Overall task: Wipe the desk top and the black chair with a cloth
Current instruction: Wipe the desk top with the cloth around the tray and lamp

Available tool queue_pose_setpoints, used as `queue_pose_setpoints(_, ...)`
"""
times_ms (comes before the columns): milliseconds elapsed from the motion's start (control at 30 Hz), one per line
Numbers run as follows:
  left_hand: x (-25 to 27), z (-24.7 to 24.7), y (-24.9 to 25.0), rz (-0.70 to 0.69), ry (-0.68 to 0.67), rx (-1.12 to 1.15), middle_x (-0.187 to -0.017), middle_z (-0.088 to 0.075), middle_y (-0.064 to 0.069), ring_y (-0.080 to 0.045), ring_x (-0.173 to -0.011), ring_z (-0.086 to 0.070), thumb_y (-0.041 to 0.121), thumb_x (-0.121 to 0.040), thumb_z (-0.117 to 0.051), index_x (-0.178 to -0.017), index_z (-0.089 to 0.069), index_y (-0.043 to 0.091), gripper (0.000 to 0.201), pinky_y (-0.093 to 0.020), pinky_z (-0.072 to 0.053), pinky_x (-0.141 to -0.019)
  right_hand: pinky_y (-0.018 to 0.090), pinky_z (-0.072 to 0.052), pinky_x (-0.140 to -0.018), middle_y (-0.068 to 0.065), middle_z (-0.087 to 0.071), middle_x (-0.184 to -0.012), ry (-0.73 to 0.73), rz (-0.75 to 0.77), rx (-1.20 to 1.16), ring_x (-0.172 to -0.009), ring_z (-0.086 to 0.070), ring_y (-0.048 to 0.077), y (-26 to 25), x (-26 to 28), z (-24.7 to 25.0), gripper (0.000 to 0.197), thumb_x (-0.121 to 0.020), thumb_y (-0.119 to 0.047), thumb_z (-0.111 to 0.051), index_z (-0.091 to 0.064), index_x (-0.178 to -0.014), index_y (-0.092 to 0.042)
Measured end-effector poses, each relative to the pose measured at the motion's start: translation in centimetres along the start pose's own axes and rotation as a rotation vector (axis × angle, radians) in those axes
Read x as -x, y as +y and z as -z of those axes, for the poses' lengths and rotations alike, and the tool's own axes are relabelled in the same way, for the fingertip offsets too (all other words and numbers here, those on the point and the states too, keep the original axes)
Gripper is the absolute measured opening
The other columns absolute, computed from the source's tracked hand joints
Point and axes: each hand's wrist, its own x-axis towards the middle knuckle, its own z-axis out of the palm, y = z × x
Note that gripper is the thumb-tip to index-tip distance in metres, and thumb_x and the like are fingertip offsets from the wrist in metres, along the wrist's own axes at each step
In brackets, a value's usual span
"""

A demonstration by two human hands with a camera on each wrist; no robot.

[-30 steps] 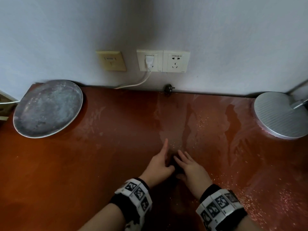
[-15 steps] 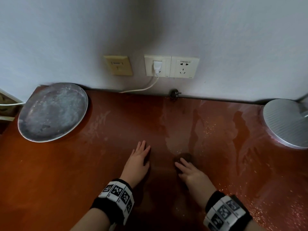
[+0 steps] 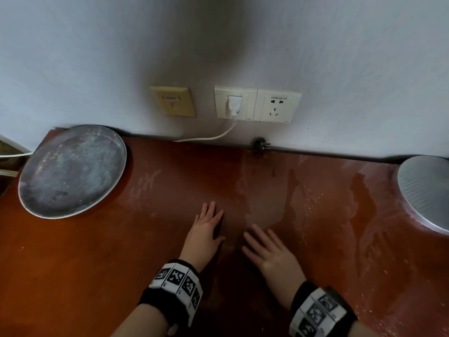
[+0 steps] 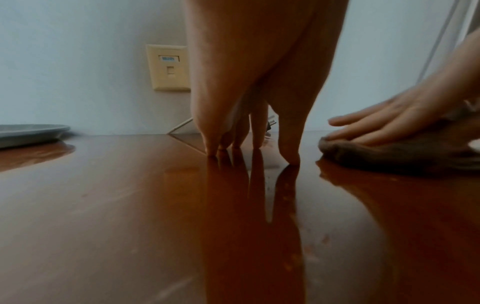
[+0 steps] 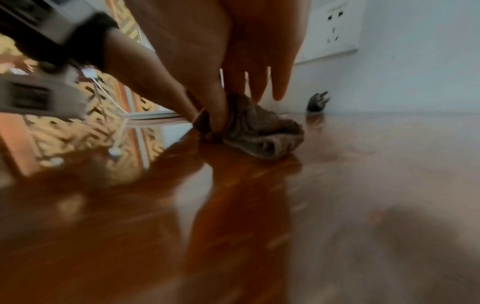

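Two hands: both are down on the desk top point(image 3: 97, 263), below the double socket point(image 3: 257, 104). I take it the desk step is the one in hand. The black chair is nowhere in view.
Metal tray point(image 3: 73, 170): far left of the socket, close to the wall, sitting on the desk.
Left hand point(image 3: 206, 235): below the socket and a little left. My fingers are straight and close together, tips touching the wood, holding nothing. I judge it only braces me.
Cloth point(image 4: 389, 152): brown and bunched, straight below the socket, lying on the desk under my right palm.
Right hand point(image 3: 272, 254): fingers straight and slightly spread, laid flat on the cloth, thumb pressed against its edge.
Desk right of the socket: smeared streaks and pale specks run out toward the lamp base point(image 3: 427, 190).
Next move: I'd judge a flat, firm sweep across those specks, stopping short of the lamp base.
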Motion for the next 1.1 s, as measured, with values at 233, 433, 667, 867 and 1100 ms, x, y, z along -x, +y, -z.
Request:
queue_pose_setpoints(233, -0.2, 0.1, 0.3, 0.03, 0.001, 0.003, -0.158, 0.006, 0.005, -0.013, -0.145, 0.011, 0.018, -0.092, -0.059, -0.15, -0.017, 0.025, 0.072, -0.03, -0.001, -0.117, 0.036, -0.04, -0.106, 0.006, -0.009, -0.158, -0.064, -0.483, -0.071, -0.144, -0.014, 0.033, 3.4, -2.7, 3.1, 0.064, -0.091, 0.001, -0.045, -0.024, -0.149, -0.017)
queue_pose_setpoints(433, -1.5, 0.7, 0.5, 0.031, -0.045, -0.014, -0.159, 0.003, 0.003, -0.017, -0.146, 0.008, 0.014, -0.091, -0.058, -0.15, -0.02, 0.023, 0.071, -0.036, -0.012, -0.119, 0.035, -0.056, -0.079, 0.001, -0.065, -0.121, -0.068, 0.046, 0.019, -0.111, -0.061, 0.029, -2.4, -1.0, -0.7, 0.051, -0.075, -0.019, -0.032, -0.073, -0.105, -0.02)
queue_pose_setpoints(667, -1.5, 0.7, 0.2, 0.07, -0.071, -0.036, -0.159, 0.003, 0.008, -0.017, -0.146, 0.003, 0.015, -0.084, -0.068, -0.15, -0.017, 0.027, 0.085, -0.036, -0.016, -0.116, 0.036, -0.047, -0.098, 0.014, -0.023, -0.154, -0.033, -0.39, -0.002, -0.139, -0.028, 0.036, 6.4, -5.6, 4.1, 0.066, -0.079, 0.015, -0.037, -0.034, -0.143, -0.004)
queue_pose_setpoints(867, -2.6, 1.5, 0.9, 0.075, -0.062, -0.035, -0.158, 0.008, 0.003, -0.015, -0.146, 0.009, 0.017, -0.083, -0.069, -0.151, -0.011, 0.022, 0.09, -0.032, -0.006, -0.117, 0.05, -0.032, -0.109, 0.015, -0.023, -0.153, -0.202, -0.113, 0.037, -0.14, -0.016, 0.041, 0.8, -5.7, 1.1, 0.059, -0.086, -0.012, -0.021, -0.036, -0.143, -0.004)
queue_pose_setpoints(1100, -3.7, 2.6, 2.0, 0.071, -0.022, -0.055, -0.158, 0.012, 0.001, -0.017, -0.145, 0.013, 0.022, -0.083, -0.071, -0.152, -0.009, 0.018, 0.092, -0.032, 0.0, -0.117, 0.038, -0.037, -0.108, 0.006, -0.017, -0.156, 0.033, -0.353, -0.063, -0.142, -0.019, 0.032, 7.1, -8.3, 3.4, 0.067, -0.082, 0.005, -0.034, -0.027, -0.147, -0.01)
